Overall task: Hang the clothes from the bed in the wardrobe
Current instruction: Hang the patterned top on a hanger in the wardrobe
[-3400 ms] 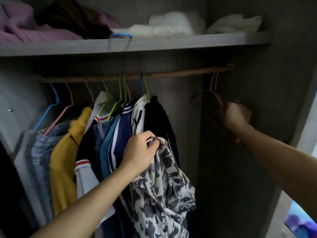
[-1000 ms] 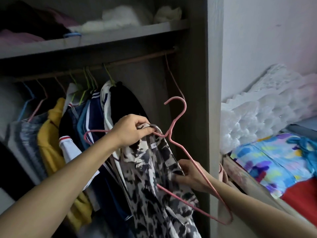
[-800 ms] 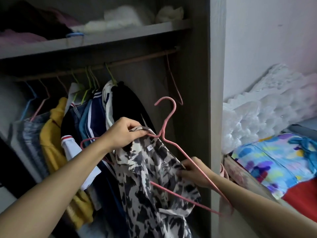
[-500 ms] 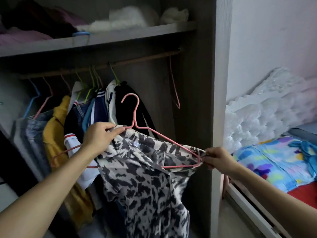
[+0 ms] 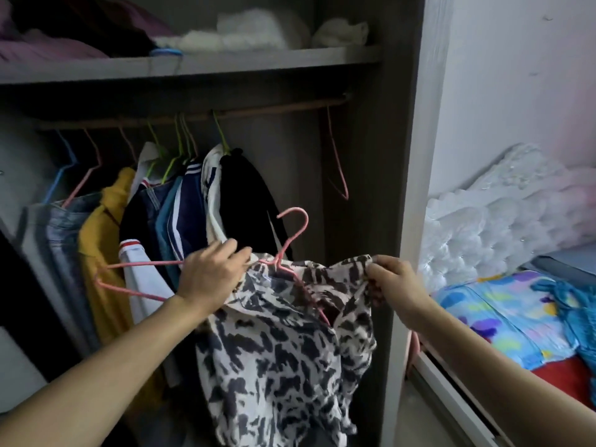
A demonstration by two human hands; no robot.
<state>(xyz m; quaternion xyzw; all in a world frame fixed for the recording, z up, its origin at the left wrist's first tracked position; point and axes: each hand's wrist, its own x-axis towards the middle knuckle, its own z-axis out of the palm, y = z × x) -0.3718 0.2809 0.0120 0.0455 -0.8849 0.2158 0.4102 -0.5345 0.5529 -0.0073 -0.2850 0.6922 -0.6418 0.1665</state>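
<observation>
While the pink wire hanger (image 5: 283,253) is only half inside the black-and-white animal-print shirt (image 5: 283,343), the person is clearly mid-way through the "get it on the hanger" step, not the hanging step yet. Left hand (image 5: 209,275) is closed around the shirt's collar area together with the hanger wire, right where the hook rises out of the neck, and the hanger's left shoulder loop sticks out bare to the left of that hand, so that side of the shirt isn't seated at all. Right hand (image 5: 395,285) is pinching the other shoulder of the shirt between thumb and fingers and pulling it out to the right, with the wire running down inside the fabric on that side. All of this is held in front of the open grey wardrobe (image 5: 396,188), below the wooden rail (image 5: 200,116), and just in front of the row of hung clothes (image 5: 180,214). Next move, by the look of it: slide the left shoulder of the shirt over that bare loop, let the fabric settle evenly, then lift the hook to the rail. There's a gap between the black garment (image 5: 245,195) and the spare pink hanger (image 5: 337,169) near the right wall, probably the easiest spot. Thin floppy fabric, so it could slip off the wire if it's tilted.
</observation>
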